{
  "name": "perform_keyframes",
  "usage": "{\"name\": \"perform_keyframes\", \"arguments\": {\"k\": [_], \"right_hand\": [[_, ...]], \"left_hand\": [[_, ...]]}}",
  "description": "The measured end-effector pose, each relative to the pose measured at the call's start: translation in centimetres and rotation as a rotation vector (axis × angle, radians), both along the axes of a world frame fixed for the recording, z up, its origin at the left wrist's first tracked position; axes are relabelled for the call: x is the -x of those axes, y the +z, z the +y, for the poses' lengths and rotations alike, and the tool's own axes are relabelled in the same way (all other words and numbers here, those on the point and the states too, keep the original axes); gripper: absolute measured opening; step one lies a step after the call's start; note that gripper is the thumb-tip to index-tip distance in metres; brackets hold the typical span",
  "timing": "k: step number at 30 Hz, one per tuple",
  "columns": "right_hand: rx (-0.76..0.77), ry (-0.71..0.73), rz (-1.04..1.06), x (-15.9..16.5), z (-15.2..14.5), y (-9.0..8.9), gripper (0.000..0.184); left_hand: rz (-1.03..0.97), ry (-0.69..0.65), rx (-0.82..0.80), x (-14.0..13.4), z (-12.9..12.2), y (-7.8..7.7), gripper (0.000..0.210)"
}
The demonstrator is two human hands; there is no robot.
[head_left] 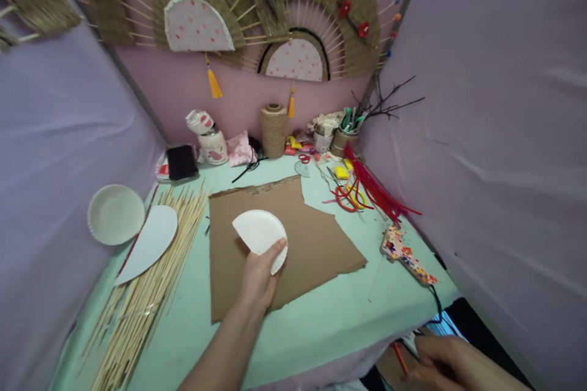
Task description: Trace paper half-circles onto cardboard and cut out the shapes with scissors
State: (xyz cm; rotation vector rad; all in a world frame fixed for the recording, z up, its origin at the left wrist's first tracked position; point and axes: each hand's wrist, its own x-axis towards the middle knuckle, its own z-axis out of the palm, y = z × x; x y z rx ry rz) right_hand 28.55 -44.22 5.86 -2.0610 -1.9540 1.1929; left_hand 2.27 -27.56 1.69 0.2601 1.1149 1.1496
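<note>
My left hand [263,275] grips a white half-round piece [259,229], which looks like half a paper plate, with the thumb on its face near the right edge. It is held above a torn-edged sheet of brown cardboard [316,244] lying on the table. At the lower right, beyond the table edge, my right hand [435,359] is low with its fingers curled; what they hold, if anything, is hidden. Just left of those fingers shows a thin orange-red stick [400,359].
Left: thin bamboo sticks [151,281], a white half-disc [153,241], a white bowl [116,215]. Right: a patterned glue gun [406,253] with its cord, red pipe cleaners [367,180], orange-handled scissors [346,198]. Back: a twine spool [274,131]. Decorated fans [199,24] hang above.
</note>
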Motion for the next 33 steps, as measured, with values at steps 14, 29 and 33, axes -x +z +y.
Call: {"name": "perform_keyframes", "arguments": {"k": [14,29,33], "right_hand": [[-0.518,0.055,-0.097,-0.9,22.7,2.8,0.038],[-0.046,0.064,-0.583,-3.3,29.1,-0.9,0.029],[0.020,-0.037,-0.606,-3.2,29.2,-2.4,0.034]], "left_hand": [[0.022,0.010,-0.004,0.5,-0.3,0.0,0.031],[-0.024,-0.057,0.035,0.9,0.0,-0.5,0.036],[-0.014,-0.043,0.043,0.9,0.0,-0.5,0.037]]}}
